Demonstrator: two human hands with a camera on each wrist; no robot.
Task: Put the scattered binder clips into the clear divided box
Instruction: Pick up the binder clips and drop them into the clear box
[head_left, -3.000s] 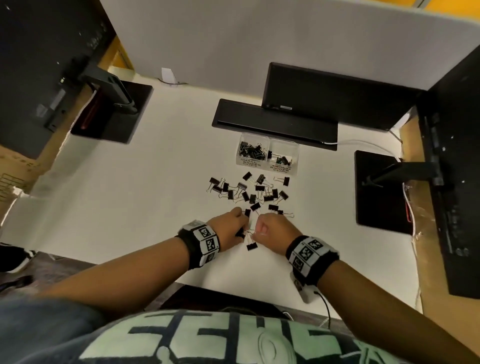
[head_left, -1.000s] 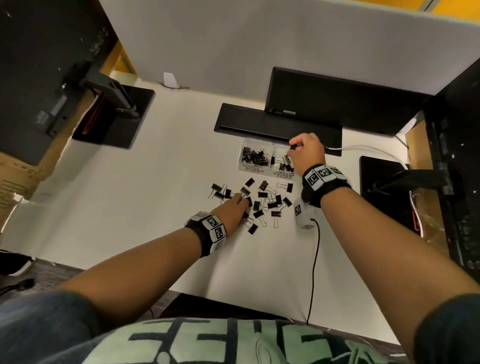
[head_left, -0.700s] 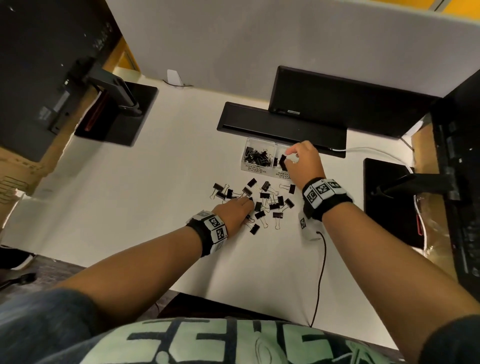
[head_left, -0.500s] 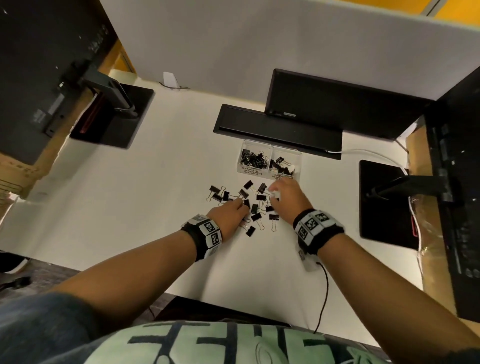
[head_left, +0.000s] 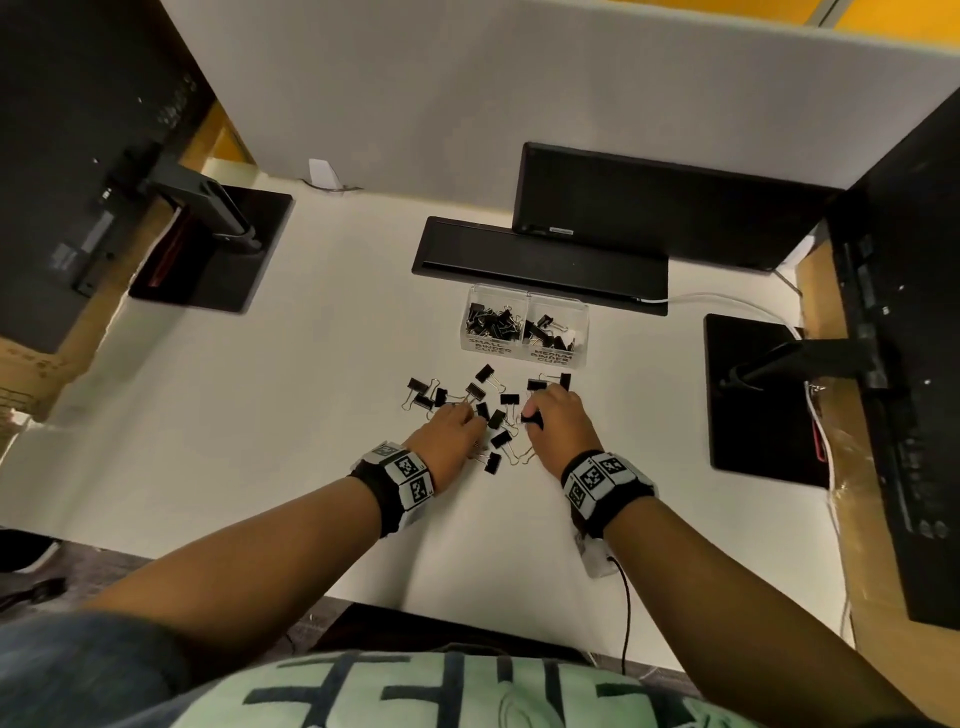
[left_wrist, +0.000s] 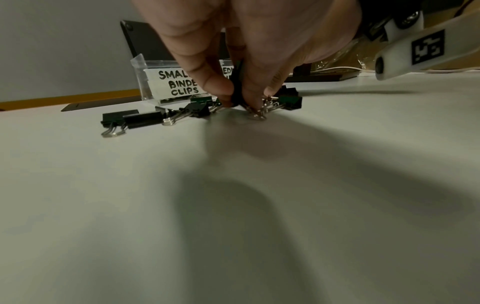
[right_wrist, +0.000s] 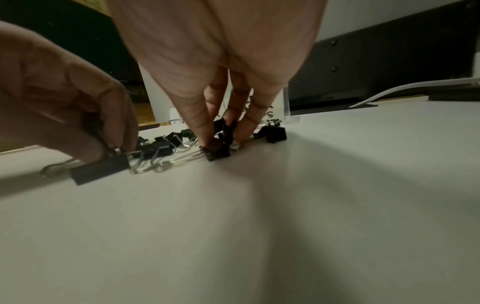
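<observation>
Several black binder clips (head_left: 467, 395) lie scattered on the white table, just in front of the clear divided box (head_left: 527, 299). Both compartments of the box hold clips, and its labels read small and medium binder clips. My left hand (head_left: 470, 418) is down at the left of the pile; in the left wrist view its thumb and fingers (left_wrist: 210, 82) pinch a black clip (left_wrist: 238, 82) against the table. My right hand (head_left: 535, 415) is at the right of the pile. Its thumb and fingers (right_wrist: 200, 123) pinch another black clip (right_wrist: 219, 149) on the table.
A black bar (head_left: 540, 265) and a dark monitor stand right behind the box. Black monitor bases stand at the left (head_left: 218, 249) and the right (head_left: 758, 395). A white cable (head_left: 727, 301) runs to the right. A small white device (head_left: 597, 561) with a cord lies near the front edge.
My right hand has come back from the box's right compartment to the pile and now pinches a clip. The left hand has stayed at the pile.
</observation>
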